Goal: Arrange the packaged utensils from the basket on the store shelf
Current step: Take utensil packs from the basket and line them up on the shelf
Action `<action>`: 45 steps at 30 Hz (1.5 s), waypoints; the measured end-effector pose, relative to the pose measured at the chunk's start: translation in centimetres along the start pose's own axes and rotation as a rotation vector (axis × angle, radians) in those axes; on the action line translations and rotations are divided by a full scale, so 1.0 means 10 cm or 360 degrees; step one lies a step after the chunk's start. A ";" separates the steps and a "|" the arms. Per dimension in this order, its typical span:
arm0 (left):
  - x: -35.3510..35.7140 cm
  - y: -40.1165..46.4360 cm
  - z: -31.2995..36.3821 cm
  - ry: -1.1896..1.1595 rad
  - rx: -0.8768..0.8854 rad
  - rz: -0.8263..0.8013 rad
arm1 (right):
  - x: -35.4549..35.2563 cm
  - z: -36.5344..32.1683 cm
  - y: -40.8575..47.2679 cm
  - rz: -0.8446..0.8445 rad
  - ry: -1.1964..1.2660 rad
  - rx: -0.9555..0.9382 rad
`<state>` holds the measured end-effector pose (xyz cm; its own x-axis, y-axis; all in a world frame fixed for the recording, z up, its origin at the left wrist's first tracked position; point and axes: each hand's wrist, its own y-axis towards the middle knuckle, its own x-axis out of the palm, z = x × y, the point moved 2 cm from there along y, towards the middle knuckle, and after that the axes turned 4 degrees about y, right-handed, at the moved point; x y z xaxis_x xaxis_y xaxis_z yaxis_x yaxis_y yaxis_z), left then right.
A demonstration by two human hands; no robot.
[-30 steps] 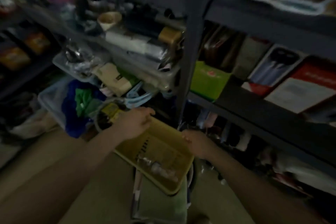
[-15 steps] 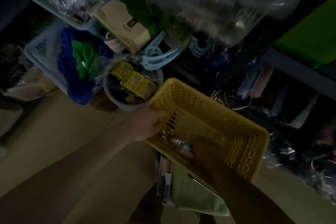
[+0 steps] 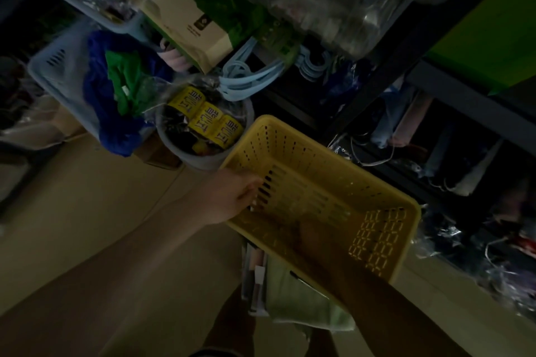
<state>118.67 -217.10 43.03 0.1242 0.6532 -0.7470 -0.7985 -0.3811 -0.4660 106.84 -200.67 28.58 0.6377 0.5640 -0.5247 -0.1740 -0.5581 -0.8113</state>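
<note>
A yellow perforated plastic basket (image 3: 385,229) is held low in front of the dark store shelf (image 3: 452,95). My left hand (image 3: 232,197) grips its near-left rim, fingers curled over the edge into the basket. My right hand (image 3: 310,240) reaches down inside onto the basket floor, dark and blurred. It covers the spot where the clear-wrapped utensil pack lay, and the pack itself is hidden. I cannot make out whether the right fingers hold anything.
Left of the basket stands a grey round tub (image 3: 203,159) with yellow packets (image 3: 206,122). Behind it are a pale crate (image 3: 58,72) of blue and green cloth, light-blue hangers (image 3: 249,78), a cream box (image 3: 188,26) and clear plastic containers (image 3: 333,0). Folded green cloth (image 3: 301,298) lies below the basket.
The view has dropped from the shelves to the basket. My right hand has moved from the basket's rim down into it and now covers the wrapped pack. The left hand keeps hold of the rim.
</note>
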 end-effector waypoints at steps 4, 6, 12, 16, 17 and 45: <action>0.09 -0.02 0.04 0.0091 -0.0024 -0.0017 | -0.06 -0.02 -0.10 -0.0066 0.0341 0.0012; 0.11 -0.03 0.06 0.0060 -0.0033 -0.0039 | -0.29 -0.08 -0.23 -0.0105 0.0626 -0.0008; -0.03 -0.13 0.29 0.0107 -0.0028 -0.0062 | -1.63 -0.08 -1.03 0.0060 0.0897 -0.0225; -0.32 -0.23 0.76 0.0217 0.0017 0.0049 | -2.22 0.25 -1.84 0.0429 0.0900 -0.0372; -0.39 -0.24 0.92 0.0232 0.0030 0.0102 | -2.30 0.35 -2.01 0.0549 0.0900 -0.0374; -2.18 0.82 4.99 0.0777 0.0752 0.0968 | -4.76 2.34 -4.65 0.2196 0.1055 -0.0302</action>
<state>80.02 -201.84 79.11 -0.2476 0.0364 -0.9682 -0.9526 -0.1914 0.2364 67.03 -187.31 85.22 0.2835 -0.7727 -0.5680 -0.8271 -0.4967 0.2630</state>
